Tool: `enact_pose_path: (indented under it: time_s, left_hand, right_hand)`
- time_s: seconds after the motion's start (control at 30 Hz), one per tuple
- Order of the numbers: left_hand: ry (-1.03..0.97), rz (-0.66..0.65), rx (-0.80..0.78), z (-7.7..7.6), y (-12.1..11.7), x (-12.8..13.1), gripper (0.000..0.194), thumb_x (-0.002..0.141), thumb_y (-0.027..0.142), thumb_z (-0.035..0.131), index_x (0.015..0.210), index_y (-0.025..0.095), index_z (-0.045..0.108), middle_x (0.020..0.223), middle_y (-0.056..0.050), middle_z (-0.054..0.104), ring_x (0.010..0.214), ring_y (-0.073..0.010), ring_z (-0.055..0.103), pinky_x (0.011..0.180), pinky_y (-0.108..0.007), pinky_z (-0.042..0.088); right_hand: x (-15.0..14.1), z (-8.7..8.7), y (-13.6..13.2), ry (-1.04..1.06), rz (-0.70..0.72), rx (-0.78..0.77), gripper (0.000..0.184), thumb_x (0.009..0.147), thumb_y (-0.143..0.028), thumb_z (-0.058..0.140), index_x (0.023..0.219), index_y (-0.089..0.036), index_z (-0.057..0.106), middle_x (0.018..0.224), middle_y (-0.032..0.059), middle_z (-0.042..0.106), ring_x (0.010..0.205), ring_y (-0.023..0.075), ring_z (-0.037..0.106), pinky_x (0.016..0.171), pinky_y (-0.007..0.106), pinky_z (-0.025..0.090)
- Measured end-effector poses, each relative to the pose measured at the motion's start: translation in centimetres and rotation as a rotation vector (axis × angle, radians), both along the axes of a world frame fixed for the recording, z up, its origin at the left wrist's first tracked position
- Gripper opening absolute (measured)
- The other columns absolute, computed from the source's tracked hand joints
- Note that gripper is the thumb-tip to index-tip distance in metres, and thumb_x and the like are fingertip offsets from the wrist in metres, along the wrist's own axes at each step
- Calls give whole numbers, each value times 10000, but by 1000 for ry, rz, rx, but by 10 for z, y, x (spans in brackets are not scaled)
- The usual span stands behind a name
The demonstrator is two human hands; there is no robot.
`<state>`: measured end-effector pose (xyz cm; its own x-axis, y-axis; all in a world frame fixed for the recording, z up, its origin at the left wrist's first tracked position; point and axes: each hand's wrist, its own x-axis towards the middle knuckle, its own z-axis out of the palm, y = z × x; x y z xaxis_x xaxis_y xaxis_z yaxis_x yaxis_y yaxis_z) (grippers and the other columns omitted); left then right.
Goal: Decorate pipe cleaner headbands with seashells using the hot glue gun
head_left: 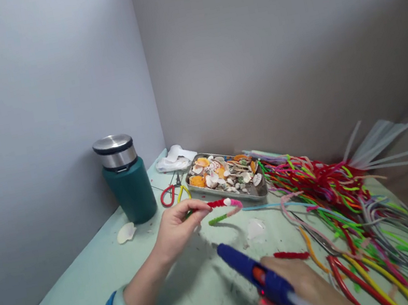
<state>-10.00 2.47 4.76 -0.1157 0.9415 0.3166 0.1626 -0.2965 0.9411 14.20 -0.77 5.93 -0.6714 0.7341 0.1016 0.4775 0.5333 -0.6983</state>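
Between thumb and fingers, my left hand (pixel 181 229) pinches a bent pipe cleaner (pixel 217 204) with red, pink and green stretches. A small white piece (pixel 227 202), perhaps a shell, sits on it near the bend. Lower right, my right hand (pixel 294 284) grips a blue glue gun (pixel 248 271) with a glue stick at its back end. Its nozzle points up and left, apart from the pipe cleaner. A red light glows on the gun. My right fingers are partly hidden and blurred.
A green thermos (pixel 131 191) stands left, near a white shell (pixel 126 233). Behind are red-handled scissors (pixel 168 195) and a metal tray (pixel 231 194) of shells. Many pipe cleaners (pixel 311 181), coiled grey cord (pixel 396 234) and red-yellow pliers-like handles (pixel 363 279) lie right.
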Motion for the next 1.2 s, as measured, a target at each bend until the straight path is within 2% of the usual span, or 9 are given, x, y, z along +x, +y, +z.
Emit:
enact_pose_path:
  time_s: [0.1,0.27,0.47,0.57,0.7,0.83,1.0,1.07,1.2]
  left_hand:
    - [25,-11,-20,3,0,-2,141,789,290,647,819,164,703,833,-53,698,734,-142,621,650,-249,505]
    - [243,-84,61,11,-3,-9,90,796,224,635,774,178,709,878,-51,692,853,-161,621,818,-297,480]
    - [543,-251,97,16,-10,-15,122,822,199,604,820,210,725,853,-49,680,852,-171,596,785,-304,457]
    - [620,-288,109,19,-13,-16,178,835,152,557,892,215,713,905,-58,670,873,-175,579,788,-313,452]
    - [639,-323,109,20,-14,-19,281,819,88,501,993,218,679,985,-63,647,909,-179,568,808,-326,451]
    - [599,-278,102,16,-12,-20,215,844,153,520,982,218,672,963,-52,645,871,-170,568,799,-316,452]
    - [535,-187,94,14,-9,-18,199,887,222,493,967,209,675,970,-54,644,878,-164,575,801,-309,447]
    - [516,-181,100,14,-9,-17,197,888,228,491,958,206,675,999,-59,636,902,-166,575,817,-315,445]
    - [460,-171,86,14,-9,-14,184,892,259,484,911,193,655,945,-51,643,860,-160,580,803,-305,455]
  right_hand:
    - [-1,-12,-3,-229,122,122,106,784,-304,547,762,-201,557,749,34,634,616,163,543,596,256,385]
    - [6,-26,-5,-357,117,168,110,706,-182,520,813,-203,537,811,47,624,677,187,560,624,272,388]
    - [6,-21,-5,-230,163,188,31,777,-202,483,766,-204,512,751,38,590,625,165,531,580,256,374]
    - [4,-17,-3,-104,160,219,78,837,-219,466,774,-208,510,705,24,575,595,154,522,556,246,364]
    - [9,-17,2,-51,114,288,78,866,-260,468,828,-207,511,702,14,559,596,146,517,558,239,362]
    - [9,-27,1,-172,207,274,147,894,-311,454,808,-202,504,716,14,556,603,139,516,556,230,369]
    - [-5,-46,-11,-296,301,378,249,842,-419,583,948,-194,578,907,66,623,753,190,578,686,267,451]
    - [-8,-37,-13,-299,313,367,281,818,-420,622,996,-204,600,939,69,629,804,204,587,722,280,463]
    - [-10,2,1,-272,411,122,240,858,-311,598,1094,-271,614,1072,43,622,926,171,594,789,247,457]
